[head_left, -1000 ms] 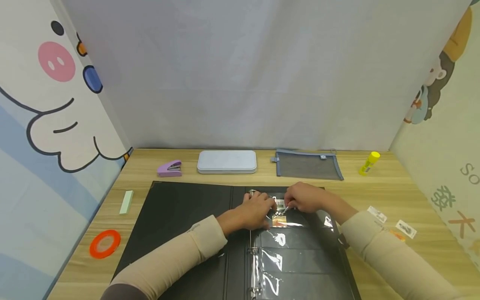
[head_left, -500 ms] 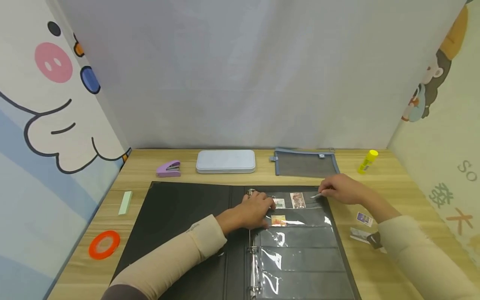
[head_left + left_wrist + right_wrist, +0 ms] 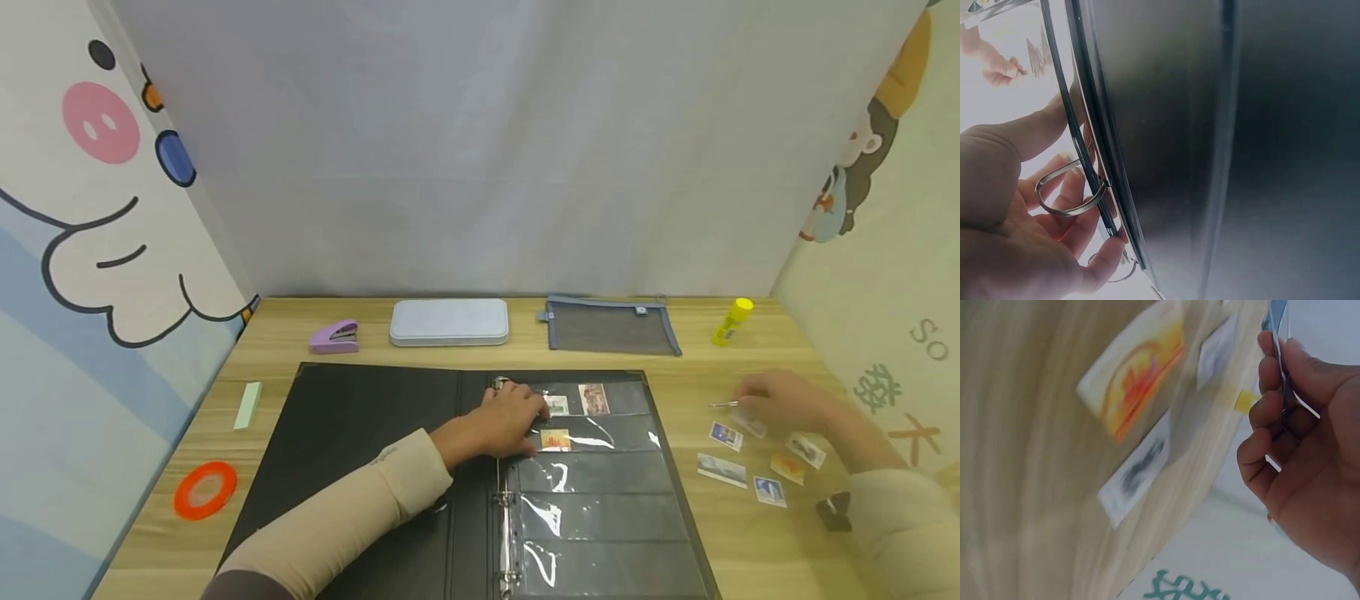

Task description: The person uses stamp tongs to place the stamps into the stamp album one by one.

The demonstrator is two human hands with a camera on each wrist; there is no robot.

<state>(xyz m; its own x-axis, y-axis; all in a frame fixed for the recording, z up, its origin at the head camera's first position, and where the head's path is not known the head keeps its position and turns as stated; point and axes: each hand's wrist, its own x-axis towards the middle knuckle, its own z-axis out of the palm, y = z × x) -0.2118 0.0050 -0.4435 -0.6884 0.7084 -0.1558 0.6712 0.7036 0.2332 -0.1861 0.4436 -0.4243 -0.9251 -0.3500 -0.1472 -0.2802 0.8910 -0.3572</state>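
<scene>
My right hand [image 3: 783,402], blurred in the head view, is over the table right of the binder. It grips slim metal tweezers [image 3: 723,404], also seen edge-on between thumb and fingers in the right wrist view. Several loose stamps lie below it, among them a purple stamp [image 3: 726,436], an orange stamp [image 3: 787,467] and a blue stamp [image 3: 770,492]. My left hand [image 3: 508,419] rests on the open black binder's clear pocket page [image 3: 600,517], beside the metal rings [image 3: 1066,187]. A brown stamp [image 3: 594,399], a green-and-white stamp [image 3: 557,406] and an orange-yellow stamp [image 3: 555,440] sit in the upper pockets.
Along the back stand a purple stapler [image 3: 334,337], a pale tin case [image 3: 449,322], a grey mesh pouch [image 3: 613,327] and a yellow glue stick [image 3: 732,322]. On the left lie a pale green strip [image 3: 247,406] and an orange tape roll [image 3: 205,490].
My right hand has moved right with the tweezers, from the top pocket to above the loose stamps. The brown stamp in the top row has come into view. My left hand has stayed put.
</scene>
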